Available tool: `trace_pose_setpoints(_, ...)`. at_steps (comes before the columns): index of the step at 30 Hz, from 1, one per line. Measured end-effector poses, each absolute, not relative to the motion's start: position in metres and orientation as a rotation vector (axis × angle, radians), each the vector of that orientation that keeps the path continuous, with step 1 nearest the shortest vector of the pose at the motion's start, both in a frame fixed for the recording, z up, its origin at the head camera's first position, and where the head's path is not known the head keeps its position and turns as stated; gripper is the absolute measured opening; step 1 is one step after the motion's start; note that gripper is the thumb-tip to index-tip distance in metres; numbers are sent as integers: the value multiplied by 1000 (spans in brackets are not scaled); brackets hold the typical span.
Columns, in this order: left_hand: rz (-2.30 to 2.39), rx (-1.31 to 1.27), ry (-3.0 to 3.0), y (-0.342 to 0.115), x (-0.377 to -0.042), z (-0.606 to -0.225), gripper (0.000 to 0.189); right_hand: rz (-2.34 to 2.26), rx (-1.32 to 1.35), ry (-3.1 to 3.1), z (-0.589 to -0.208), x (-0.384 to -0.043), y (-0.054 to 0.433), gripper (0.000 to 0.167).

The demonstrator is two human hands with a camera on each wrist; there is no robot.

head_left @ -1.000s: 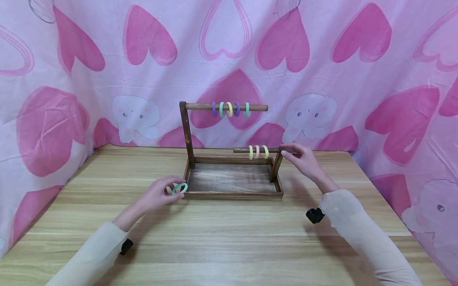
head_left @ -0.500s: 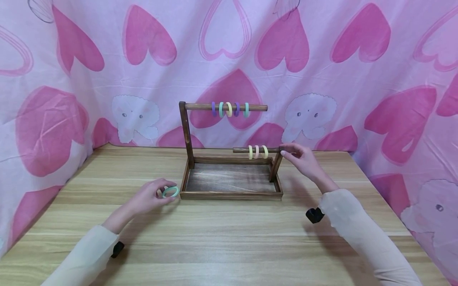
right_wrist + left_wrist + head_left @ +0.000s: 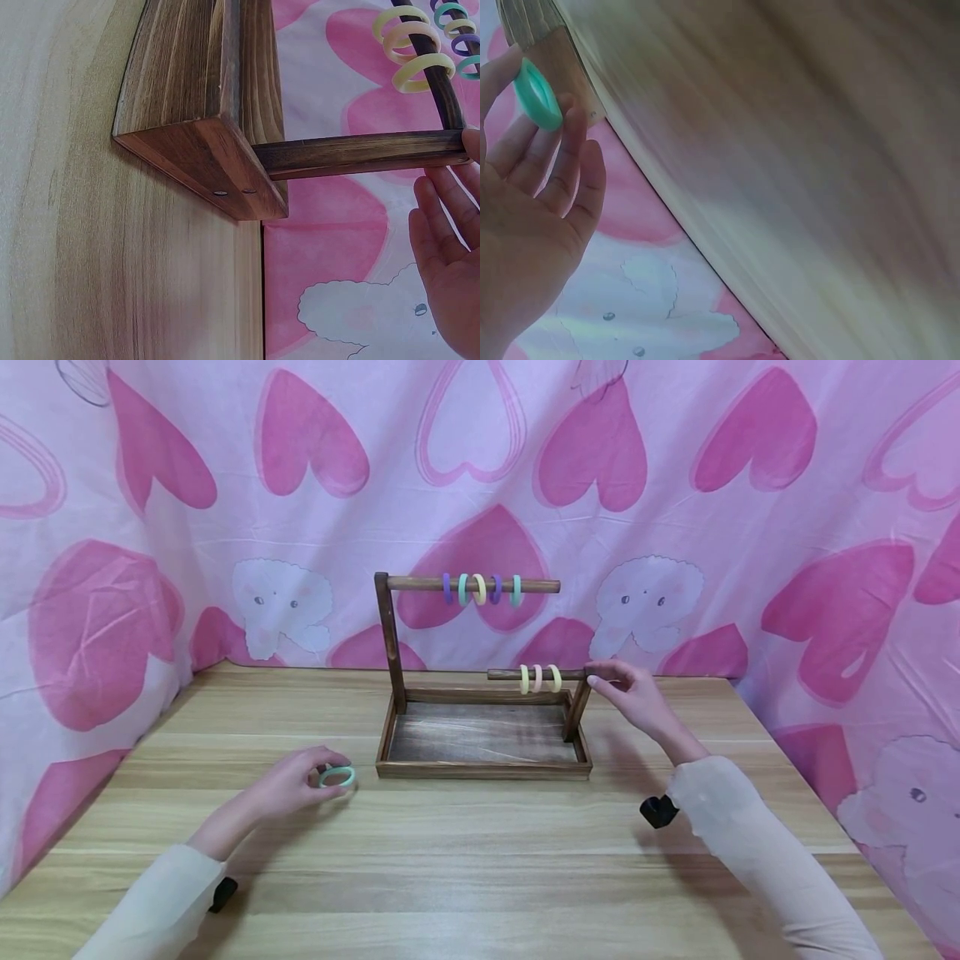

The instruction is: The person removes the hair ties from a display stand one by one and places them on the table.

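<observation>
My left hand (image 3: pixel 281 787) pinches a mint green ring (image 3: pixel 546 118) between thumb and fingertips, low over the table left of a dark wooden rack (image 3: pixel 483 770). At the rack's right side, my right hand (image 3: pixel 636 702) holds the top of the short post (image 3: pixel 352 155), thumb in front and fingers behind. From this post a lower rod (image 3: pixel 502 675) reaches left, carrying two pale yellow rings and a pink ring (image 3: pixel 411 39) between them. Several purple, mint and yellow rings hang along the upper rod (image 3: pixel 420 583), which a taller post (image 3: pixel 390 643) supports on the left.
The rack's base is a shallow tray with low walls, standing on a light wood-grain table (image 3: pixel 480 860). A pink and white cloth (image 3: pixel 300 527) with hearts hangs behind and along both sides. Black wrist cameras (image 3: pixel 660 811) sit under the sleeves.
My left hand has moved left and toward me, carrying the mint green ring away from the tray's front left corner. My right hand has stayed at the short post.
</observation>
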State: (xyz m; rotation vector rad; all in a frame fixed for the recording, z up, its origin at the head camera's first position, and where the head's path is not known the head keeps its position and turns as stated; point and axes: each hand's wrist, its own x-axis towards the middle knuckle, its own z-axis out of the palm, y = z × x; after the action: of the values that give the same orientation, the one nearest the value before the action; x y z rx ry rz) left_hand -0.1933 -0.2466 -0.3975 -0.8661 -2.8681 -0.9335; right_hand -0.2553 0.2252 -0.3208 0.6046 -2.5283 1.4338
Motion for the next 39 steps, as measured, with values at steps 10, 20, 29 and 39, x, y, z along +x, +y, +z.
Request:
trace_pose_setpoints(10, -845, -850, -2956, -258, -188, -398, 33, 1442, 588, -2541, -320, -255, 224, 31)
trace_pose_setpoints(20, -755, -864, -2969, -269, -182, -397, 29, 1442, 597, -2536, -320, -255, 225, 31)
trace_pose_setpoints(29, -684, -835, -3006, -275, -179, -396, 30, 1439, 602, -2533, -321, -255, 225, 30)
trace_pose_setpoints(39, -655, -827, -3008, -272, -181, -397, 36, 1441, 609, -2524, -321, -255, 225, 30)
